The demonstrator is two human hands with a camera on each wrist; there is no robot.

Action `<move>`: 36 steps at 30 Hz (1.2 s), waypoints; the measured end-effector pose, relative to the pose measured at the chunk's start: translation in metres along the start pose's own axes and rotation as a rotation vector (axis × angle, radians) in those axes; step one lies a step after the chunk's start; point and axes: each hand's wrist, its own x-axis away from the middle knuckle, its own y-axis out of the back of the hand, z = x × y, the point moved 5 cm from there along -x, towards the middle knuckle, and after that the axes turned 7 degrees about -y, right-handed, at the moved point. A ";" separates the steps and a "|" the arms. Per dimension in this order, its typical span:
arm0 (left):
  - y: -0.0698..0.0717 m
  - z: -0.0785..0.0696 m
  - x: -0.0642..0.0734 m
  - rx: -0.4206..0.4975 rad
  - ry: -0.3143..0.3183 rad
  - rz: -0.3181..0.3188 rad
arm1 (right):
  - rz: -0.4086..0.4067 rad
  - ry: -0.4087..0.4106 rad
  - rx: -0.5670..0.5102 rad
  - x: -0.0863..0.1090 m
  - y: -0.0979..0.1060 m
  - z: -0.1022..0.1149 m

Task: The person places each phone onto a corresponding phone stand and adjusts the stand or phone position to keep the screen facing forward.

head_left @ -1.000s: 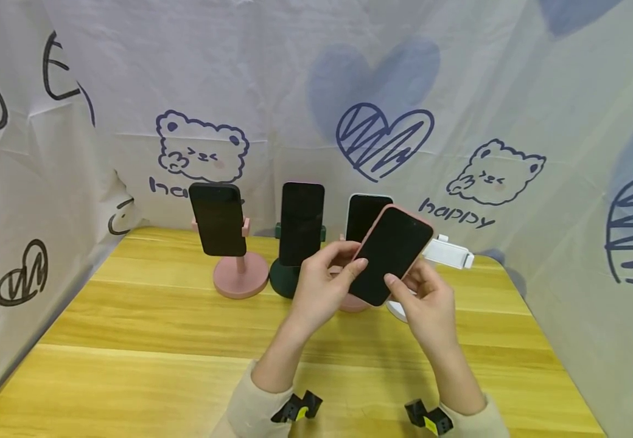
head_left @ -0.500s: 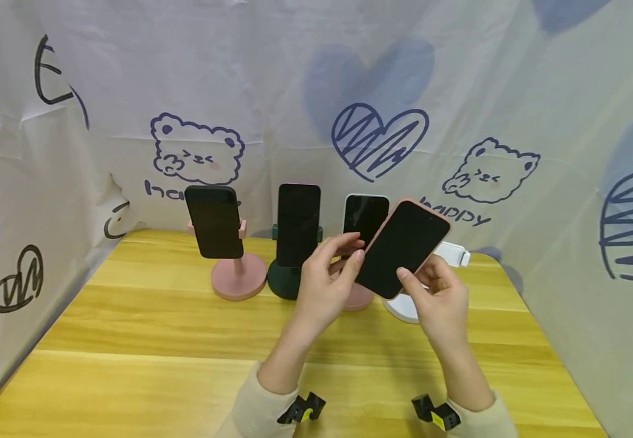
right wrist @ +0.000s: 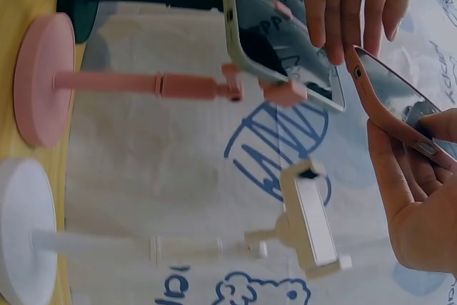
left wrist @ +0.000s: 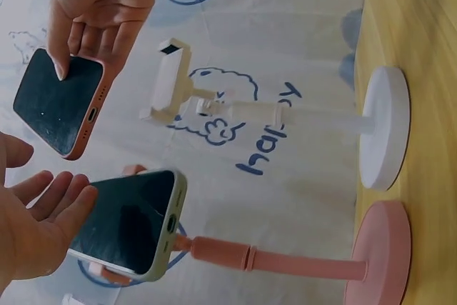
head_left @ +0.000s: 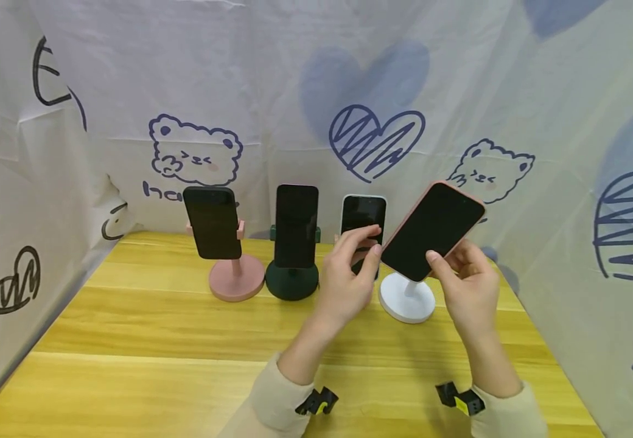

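Observation:
My right hand (head_left: 471, 292) grips a smartphone in a pink case (head_left: 436, 228), thumb on its dark screen and fingers behind it. The phone is tilted and held up in front of the white phone stand (head_left: 406, 301), hiding that stand's holder in the head view. Both wrist views show this holder (left wrist: 170, 83) with no phone in it. My left hand (head_left: 350, 280) has its fingers loosely spread beside the phone's lower left corner, holding nothing. It overlaps a pale-cased phone (left wrist: 132, 219) that sits in a pink stand (right wrist: 118, 83).
To the left, a black phone (head_left: 213, 224) sits in another pink stand (head_left: 235, 280), and a dark phone (head_left: 296, 225) in a dark green stand (head_left: 291, 283). The stands line the back of the wooden table (head_left: 174, 365), before a printed cloth (head_left: 272, 79).
My right hand has carried the pink-cased phone right and up. My left hand has let go of it and moved a little right. The white stand's base is now uncovered in the head view.

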 end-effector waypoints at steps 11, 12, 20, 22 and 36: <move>-0.032 0.006 -0.008 -0.070 0.019 0.080 | -0.079 -0.005 -0.003 -0.027 0.029 -0.003; -0.035 0.007 -0.009 -0.081 0.023 0.092 | -0.083 -0.003 -0.011 -0.030 0.031 -0.003; -0.059 0.012 -0.017 -0.207 0.033 0.194 | -0.112 -0.032 -0.088 -0.048 0.043 -0.008; -0.065 0.014 -0.018 -0.219 0.058 0.221 | -0.116 -0.045 -0.097 -0.052 0.046 -0.009; -0.086 0.032 -0.018 -0.298 0.235 0.240 | -0.094 -0.153 -0.072 -0.064 0.056 -0.027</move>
